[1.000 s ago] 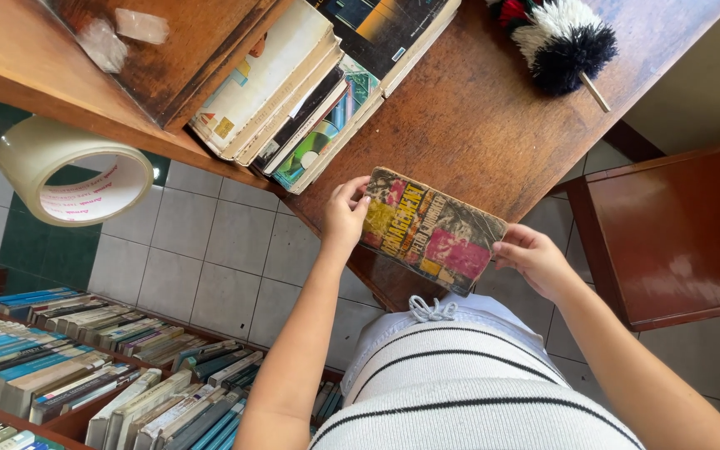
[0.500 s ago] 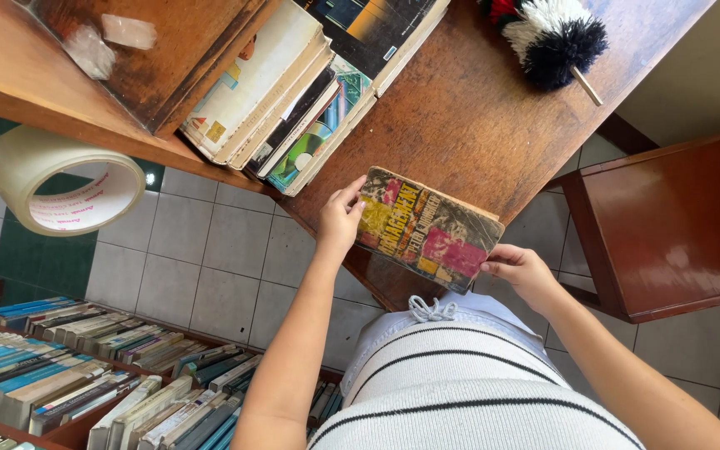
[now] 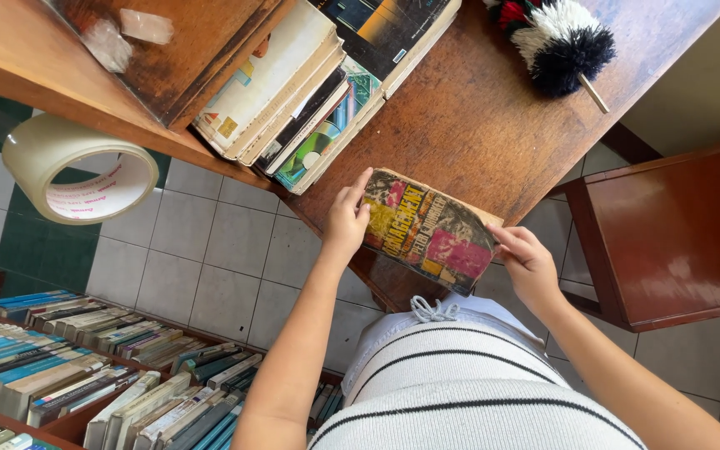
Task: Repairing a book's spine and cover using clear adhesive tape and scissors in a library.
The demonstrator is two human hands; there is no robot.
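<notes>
I hold a worn paperback book (image 3: 429, 231) with a yellow, red and pink cover between both hands, over the near edge of a brown wooden table (image 3: 476, 117). My left hand (image 3: 346, 220) grips its left end, thumb on the cover. At the book's right end my right hand (image 3: 526, 262) holds the corner. The book lies tilted, its right end lower.
A stack of old books (image 3: 301, 92) lies on the table beyond my left hand. A feather duster (image 3: 564, 42) rests at the far right. A roll of clear tape (image 3: 76, 171) overhangs the table's left edge. A wooden chair (image 3: 677, 233) stands right; shelved books (image 3: 85, 375) below left.
The book has stayed between my hands and shifted slightly lower and rightward in view. My right hand slid down along the book's right end.
</notes>
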